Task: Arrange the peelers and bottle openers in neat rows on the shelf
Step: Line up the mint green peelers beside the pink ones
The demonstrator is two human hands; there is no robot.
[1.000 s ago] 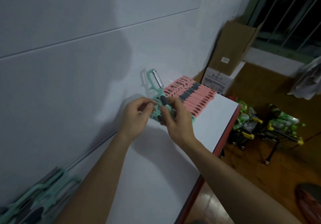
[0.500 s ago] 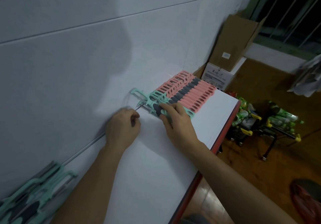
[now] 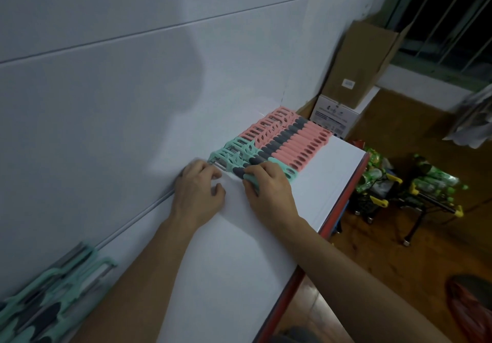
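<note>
As both hands (image 3: 198, 191) (image 3: 269, 188) touch it, mint peeler (image 3: 235, 170) points wallward.

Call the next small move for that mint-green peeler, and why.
Probably press the mint-green plastic peeler with grey grip flush against its mint-green neighbours, then release: right hand grips its handle, left hand touches its blade end, at the row's near end.

I see a white shelf (image 3: 239, 262) against the wall. Pink peelers (image 3: 292, 140) sit in a row at the far end, with a few mint peelers (image 3: 234, 153) just beside them, nearer me. My right hand (image 3: 269, 188) grips the nearest peeler (image 3: 241, 172) by its handle, flat on the shelf. My left hand (image 3: 198, 193) has fingertips at its blade end, grip unclear. Blurred mint pile (image 3: 45, 302) bottom left. Cardboard box (image 3: 359, 65) beyond the row.
</note>
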